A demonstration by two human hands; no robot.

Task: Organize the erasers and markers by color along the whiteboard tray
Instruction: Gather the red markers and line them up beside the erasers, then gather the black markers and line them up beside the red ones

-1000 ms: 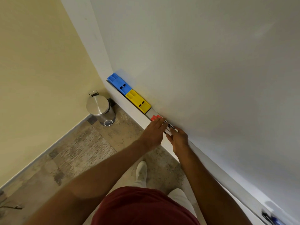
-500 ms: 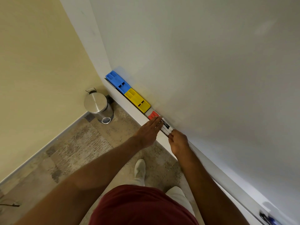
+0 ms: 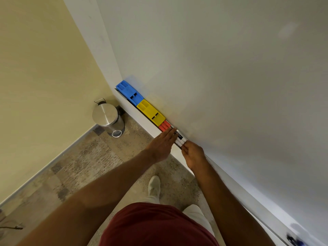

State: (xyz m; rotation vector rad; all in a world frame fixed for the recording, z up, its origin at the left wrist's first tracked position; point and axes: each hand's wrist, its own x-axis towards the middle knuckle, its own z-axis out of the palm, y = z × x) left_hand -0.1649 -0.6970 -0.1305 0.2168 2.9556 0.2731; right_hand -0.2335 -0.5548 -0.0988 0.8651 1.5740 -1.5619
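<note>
Head view is showing a long white whiteboard tray (image 3: pixel 142 119) holding a blue plastic eraser (image 3: pixel 129 92) at 11 o'clock, touching a yellow plastic eraser (image 3: pixel 150 112). Just beside it, red-capped white markers (image 3: pixel 173 133) are lying. The left hand (image 3: pixel 162 145) is pressing flat, fingers extended, against them; the right hand (image 3: pixel 193 154) is seemingly pinching their ends, fingertips partly hidden.

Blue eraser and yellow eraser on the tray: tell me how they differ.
The blue plastic eraser sits at the tray's far end, by the whiteboard's corner; the yellow plastic eraser sits next along, nearer the hands. Only the yellow one borders the red-capped markers; the blue one touches nothing but the yellow. Both share the same slotted block shape and lie end to end, flat in the whiteboard tray.
</note>
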